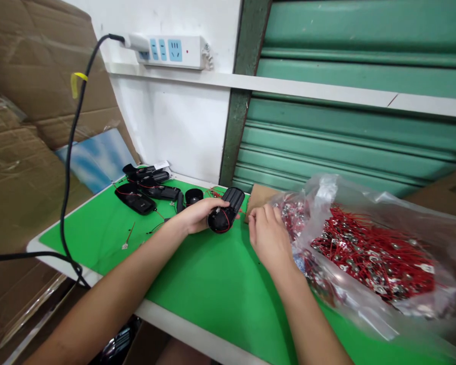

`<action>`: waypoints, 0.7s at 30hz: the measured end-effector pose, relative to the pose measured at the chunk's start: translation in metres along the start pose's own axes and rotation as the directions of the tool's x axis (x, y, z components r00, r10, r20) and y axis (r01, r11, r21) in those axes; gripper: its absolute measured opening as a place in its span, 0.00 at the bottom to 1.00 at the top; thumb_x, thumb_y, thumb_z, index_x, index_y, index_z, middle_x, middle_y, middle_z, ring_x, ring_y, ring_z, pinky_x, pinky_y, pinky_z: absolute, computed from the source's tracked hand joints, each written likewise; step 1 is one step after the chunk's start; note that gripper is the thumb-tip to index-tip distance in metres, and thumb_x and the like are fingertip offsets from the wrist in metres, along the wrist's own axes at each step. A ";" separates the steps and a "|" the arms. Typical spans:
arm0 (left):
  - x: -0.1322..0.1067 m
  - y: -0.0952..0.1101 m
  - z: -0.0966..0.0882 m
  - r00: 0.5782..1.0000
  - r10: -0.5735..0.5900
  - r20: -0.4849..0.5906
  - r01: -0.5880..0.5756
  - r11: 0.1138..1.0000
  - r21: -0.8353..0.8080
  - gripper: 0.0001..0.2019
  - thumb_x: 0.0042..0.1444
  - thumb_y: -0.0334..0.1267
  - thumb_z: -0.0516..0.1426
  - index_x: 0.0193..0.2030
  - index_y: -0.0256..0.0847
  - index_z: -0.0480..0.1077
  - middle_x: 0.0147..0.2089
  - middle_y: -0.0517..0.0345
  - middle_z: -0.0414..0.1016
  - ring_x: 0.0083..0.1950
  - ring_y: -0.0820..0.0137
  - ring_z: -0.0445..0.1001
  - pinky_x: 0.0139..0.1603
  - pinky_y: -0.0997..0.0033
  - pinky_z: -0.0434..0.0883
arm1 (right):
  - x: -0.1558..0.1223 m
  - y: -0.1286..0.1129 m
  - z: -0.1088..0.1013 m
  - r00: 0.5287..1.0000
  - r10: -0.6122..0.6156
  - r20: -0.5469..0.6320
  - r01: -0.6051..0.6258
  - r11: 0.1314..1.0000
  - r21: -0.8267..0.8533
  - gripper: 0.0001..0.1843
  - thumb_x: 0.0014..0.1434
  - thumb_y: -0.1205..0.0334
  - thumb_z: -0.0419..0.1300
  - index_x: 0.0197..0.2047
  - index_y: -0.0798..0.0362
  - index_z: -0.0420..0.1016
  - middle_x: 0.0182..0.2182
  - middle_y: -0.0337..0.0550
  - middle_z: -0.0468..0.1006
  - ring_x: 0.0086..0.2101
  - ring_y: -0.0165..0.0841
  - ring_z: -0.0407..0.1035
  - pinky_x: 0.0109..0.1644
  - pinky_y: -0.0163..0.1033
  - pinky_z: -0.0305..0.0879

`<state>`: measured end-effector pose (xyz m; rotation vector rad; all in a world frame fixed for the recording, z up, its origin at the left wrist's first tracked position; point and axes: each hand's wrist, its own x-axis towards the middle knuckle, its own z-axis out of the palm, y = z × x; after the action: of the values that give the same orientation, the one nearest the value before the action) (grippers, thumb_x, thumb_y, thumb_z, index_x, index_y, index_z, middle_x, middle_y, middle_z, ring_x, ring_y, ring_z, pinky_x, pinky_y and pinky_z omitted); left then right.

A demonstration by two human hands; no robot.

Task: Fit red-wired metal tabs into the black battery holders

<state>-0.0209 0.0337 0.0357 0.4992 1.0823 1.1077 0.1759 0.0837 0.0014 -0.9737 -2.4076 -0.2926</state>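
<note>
My left hand point(199, 214) is closed around a black plastic housing point(233, 198), thumb on top. The housing has long ribbed slots at one end, a round cup at the other, and a thin red wire curving inside the cup. Just to its right, my right hand point(270, 237) has its fingers curled together beside a small cardboard box point(259, 197). Whatever those fingertips hold, if anything, is too small to make out. Close to the right hand lies a clear plastic bag point(323, 228) full of red wires with small metal contacts point(372, 258).
Several black housings point(137, 200) lie at the green table's point(209, 284) back left, near a black round cup point(193, 196). A loose red wire piece point(128, 237) lies in front. A black cable point(70, 152) hangs from a power strip point(171, 50) across the left corner.
</note>
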 end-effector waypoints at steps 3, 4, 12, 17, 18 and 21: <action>0.001 -0.003 0.002 1.000 0.018 0.011 -0.017 0.999 -0.047 0.13 0.63 0.34 0.55 0.47 0.28 0.79 0.42 0.43 0.85 0.35 0.69 0.81 0.40 0.72 0.75 | 0.000 0.001 -0.004 0.999 0.034 -0.028 -0.031 0.993 0.115 0.08 0.70 0.66 0.51 0.41 0.53 0.71 0.40 0.51 0.73 0.43 0.45 0.66 0.48 0.46 0.64; 0.001 -0.004 0.002 0.999 0.023 0.022 -0.022 0.997 -0.067 0.13 0.62 0.35 0.56 0.46 0.29 0.79 0.43 0.43 0.85 0.35 0.69 0.81 0.41 0.72 0.75 | 0.000 0.001 -0.005 0.998 0.058 -0.039 -0.050 0.983 0.175 0.08 0.70 0.65 0.51 0.41 0.53 0.70 0.40 0.51 0.74 0.43 0.45 0.66 0.48 0.47 0.64; 0.001 -0.015 0.013 0.989 0.145 0.025 -0.142 0.983 -0.118 0.14 0.46 0.41 0.67 0.38 0.33 0.79 0.36 0.49 0.84 0.32 0.69 0.77 0.40 0.72 0.73 | 0.004 -0.009 0.012 0.817 0.553 0.167 -0.357 0.255 0.899 0.23 0.59 0.44 0.65 0.48 0.51 0.67 0.33 0.43 0.78 0.30 0.35 0.73 0.29 0.37 0.68; 0.000 -0.019 0.020 0.978 0.207 0.039 -0.203 0.975 -0.085 0.20 0.34 0.45 0.73 0.32 0.34 0.78 0.32 0.53 0.82 0.32 0.71 0.76 0.37 0.75 0.69 | 0.005 -0.014 0.013 0.785 0.550 0.285 -0.392 0.085 0.916 0.24 0.53 0.40 0.69 0.37 0.52 0.73 0.28 0.44 0.79 0.26 0.34 0.71 0.22 0.35 0.64; 0.000 -0.020 0.021 0.976 0.209 0.055 -0.204 0.976 -0.078 0.20 0.35 0.46 0.73 0.32 0.34 0.78 0.32 0.53 0.82 0.33 0.71 0.76 0.38 0.75 0.69 | 0.005 -0.014 0.012 0.778 0.551 0.302 -0.400 0.065 0.914 0.24 0.52 0.39 0.69 0.37 0.52 0.74 0.28 0.45 0.80 0.25 0.34 0.71 0.22 0.35 0.64; 0.000 -0.020 0.022 0.974 0.207 0.094 -0.203 0.978 -0.055 0.19 0.36 0.45 0.73 0.31 0.33 0.77 0.32 0.52 0.82 0.33 0.72 0.75 0.39 0.75 0.69 | 0.005 -0.010 0.009 0.768 0.545 0.336 -0.419 0.031 0.908 0.24 0.50 0.39 0.70 0.35 0.53 0.76 0.27 0.46 0.82 0.25 0.35 0.72 0.22 0.35 0.66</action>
<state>0.0076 0.0294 0.0299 0.6345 0.9317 1.2718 0.1626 0.0828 -0.0033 -0.9534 -1.3811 1.2967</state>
